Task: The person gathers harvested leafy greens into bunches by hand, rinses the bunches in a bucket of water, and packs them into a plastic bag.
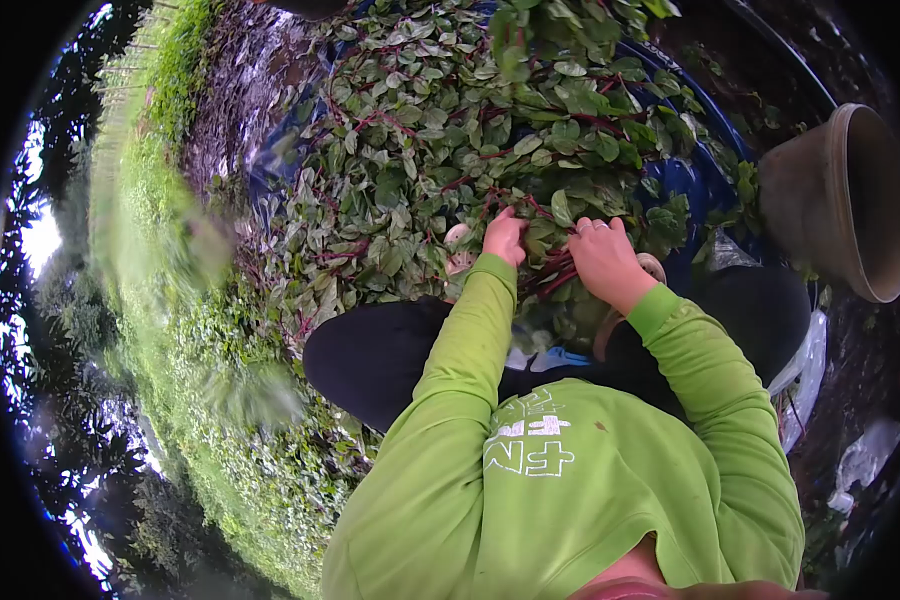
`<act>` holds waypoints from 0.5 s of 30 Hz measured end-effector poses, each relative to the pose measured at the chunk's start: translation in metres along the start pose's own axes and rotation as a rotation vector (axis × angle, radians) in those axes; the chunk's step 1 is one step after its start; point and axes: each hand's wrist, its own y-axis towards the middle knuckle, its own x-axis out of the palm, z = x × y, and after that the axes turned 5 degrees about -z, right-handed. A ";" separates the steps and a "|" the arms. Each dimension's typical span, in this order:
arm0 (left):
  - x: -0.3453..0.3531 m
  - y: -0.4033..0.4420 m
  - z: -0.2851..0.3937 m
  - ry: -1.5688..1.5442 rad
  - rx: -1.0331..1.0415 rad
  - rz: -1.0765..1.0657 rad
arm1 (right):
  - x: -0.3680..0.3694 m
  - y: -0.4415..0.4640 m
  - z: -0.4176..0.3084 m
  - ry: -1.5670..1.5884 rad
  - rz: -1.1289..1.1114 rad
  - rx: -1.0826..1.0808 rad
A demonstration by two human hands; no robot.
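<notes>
A big heap of red-stemmed leafy greens [400,130], which look like Malabar spinach, spreads out before my lap. My right hand [610,262] is closed over a bunch of Malabar spinach, whose thick red stems [556,272] stick out to its left, cut ends toward me. A ring shows on one of its fingers. My left hand [505,237] is just left of the bunch, among the leaves, with its fingers bent together. Leaves and the hand itself hide whatever those fingers grip.
Blue sheeting [685,185] lies under the heap. A brown plastic pot [808,195] lies tipped at the right. Clear plastic bags [865,460] are on the dark wet ground there. My dark-clad knees [370,345] border the heap. Green plants [220,390] grow along the left.
</notes>
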 end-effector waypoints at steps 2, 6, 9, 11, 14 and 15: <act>0.000 -0.001 0.002 0.004 0.064 -0.136 | 0.000 0.001 0.000 -0.015 -0.023 0.005; 0.003 -0.007 0.000 0.149 0.061 -0.357 | 0.001 0.001 0.000 -0.043 -0.032 0.014; 0.006 -0.008 -0.004 0.373 0.151 -0.409 | 0.007 0.002 0.000 -0.037 -0.004 -0.001; 0.007 -0.005 -0.012 0.673 0.355 -0.217 | 0.008 0.002 -0.001 -0.031 0.024 -0.014; 0.001 0.002 -0.020 1.074 0.561 0.021 | -0.001 0.001 -0.007 -0.040 -0.037 -0.027; -0.008 0.015 -0.028 1.000 0.548 0.038 | -0.005 0.002 -0.009 -0.046 -0.071 -0.030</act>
